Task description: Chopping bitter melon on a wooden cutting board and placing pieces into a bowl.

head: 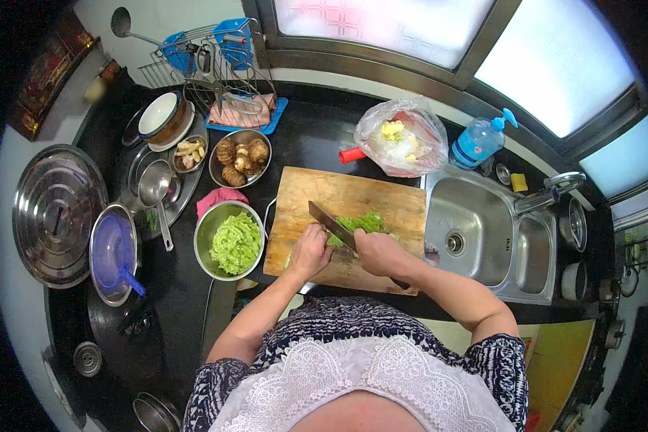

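Observation:
A kitchen knife (332,224) is held in my right hand (380,252), its blade slanting to the upper left across a wooden cutting board (324,186). Chopped green leafy vegetable (366,221) lies on the board on the right side of the blade. On the blade's left side, my left hand (310,251) presses on more of the greens with bent fingers; most of what it holds is hidden under it. Left of the board, a steel bowl (201,251) contains shredded light-green vegetable (236,243).
A steel sink (464,194) adjoins the board's right side. Behind stand a plastic bag of scraps (402,143) and a blue pump bottle (478,141). A bowl of taros (241,162), a ladle (155,186), a blue strainer (110,254) and a large lid (59,216) are at left.

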Tool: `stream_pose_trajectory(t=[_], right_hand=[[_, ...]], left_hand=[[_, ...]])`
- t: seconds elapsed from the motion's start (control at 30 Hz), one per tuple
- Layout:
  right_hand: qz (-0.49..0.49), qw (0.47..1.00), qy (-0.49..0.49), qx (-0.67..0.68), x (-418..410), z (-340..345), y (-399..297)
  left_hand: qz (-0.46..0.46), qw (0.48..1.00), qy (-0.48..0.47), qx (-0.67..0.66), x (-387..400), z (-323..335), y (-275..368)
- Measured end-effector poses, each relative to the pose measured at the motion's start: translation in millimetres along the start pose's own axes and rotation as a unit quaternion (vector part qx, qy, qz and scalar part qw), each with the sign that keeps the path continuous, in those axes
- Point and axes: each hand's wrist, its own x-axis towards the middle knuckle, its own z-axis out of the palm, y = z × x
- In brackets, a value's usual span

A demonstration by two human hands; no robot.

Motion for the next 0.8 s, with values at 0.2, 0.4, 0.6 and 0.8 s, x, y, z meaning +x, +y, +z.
stream_pose_trajectory(t=[0.2,0.4,0.6,0.8], right_hand=[[0.032,0.999,0.023,0.026,22.1,40.4,11.0],[0.022,0.997,0.064,0.029,38.0,56.7,19.5],[0.041,0.972,0.143,0.181,29.6,60.8,43.3],[0.065,0.935,0.272,0.217,-21.4,28.8,64.7]], left_hand=[[0.006,1.000,-0.014,0.000,4.6,-1.9,2.1],[0.011,0.999,-0.037,0.002,6.5,-7.0,1.1],[-0.014,0.998,-0.011,0.062,19.6,-14.3,-25.5],[-0.004,0.986,0.053,0.157,43.9,-14.4,31.0]])
